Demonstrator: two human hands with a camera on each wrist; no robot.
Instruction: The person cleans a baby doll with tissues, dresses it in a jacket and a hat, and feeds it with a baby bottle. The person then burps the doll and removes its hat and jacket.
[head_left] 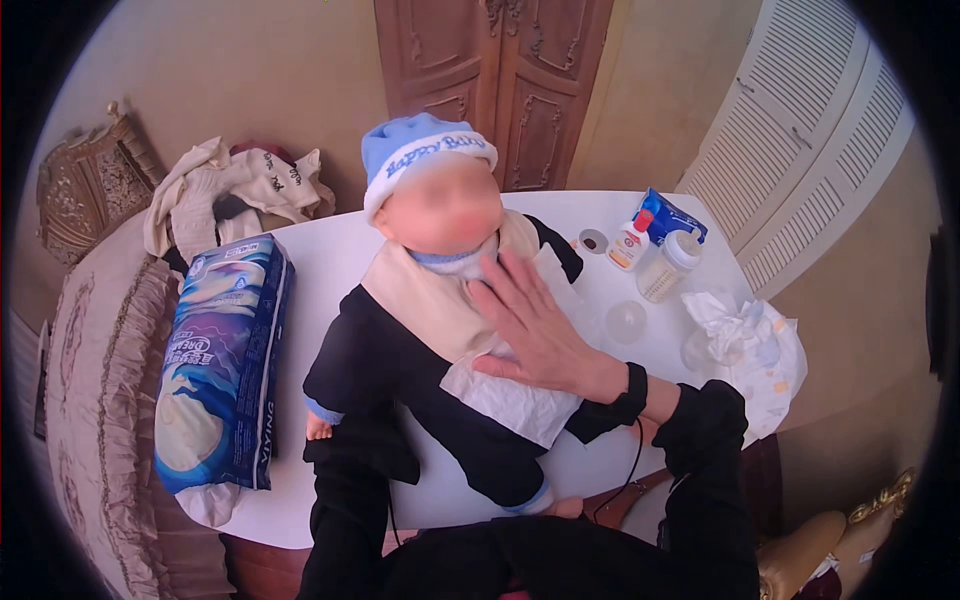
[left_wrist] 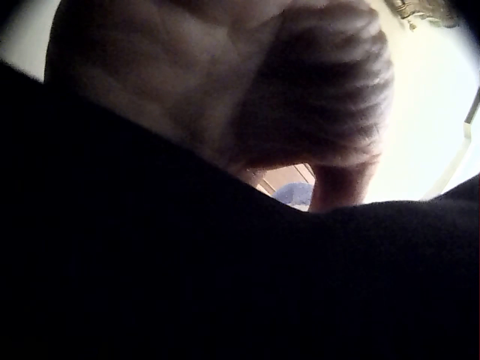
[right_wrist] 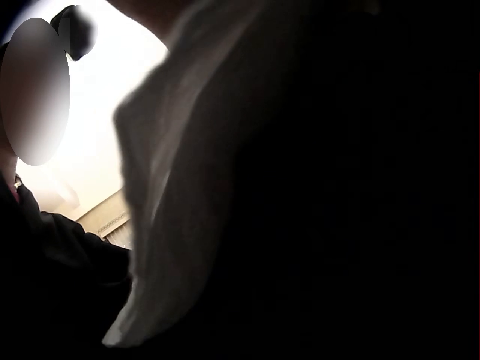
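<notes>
A baby doll in a blue-and-white hat [head_left: 428, 150] and black clothes [head_left: 370, 345] sits leaning on the white table, a cream bib [head_left: 405, 300] over its chest. My right hand [head_left: 535, 325] rests on the chest with fingers spread and fairly straight, and a white tissue [head_left: 530, 410] hangs from beneath the palm. The pale edge of a sheet [right_wrist: 169, 172] fills part of the right wrist view. In the head view the doll hides my left hand. The left wrist view shows its palm [left_wrist: 225, 82] close up behind dark cloth, the fingers mostly hidden.
A blue diaper pack [head_left: 225, 360] lies at the table's left. At the right are a lotion bottle [head_left: 628, 245], a baby bottle [head_left: 668, 268], a blue packet [head_left: 675, 213], a clear round cover [head_left: 626, 321] and a crumpled diaper [head_left: 765, 350]. Clothes [head_left: 240, 185] are heaped beyond the left edge.
</notes>
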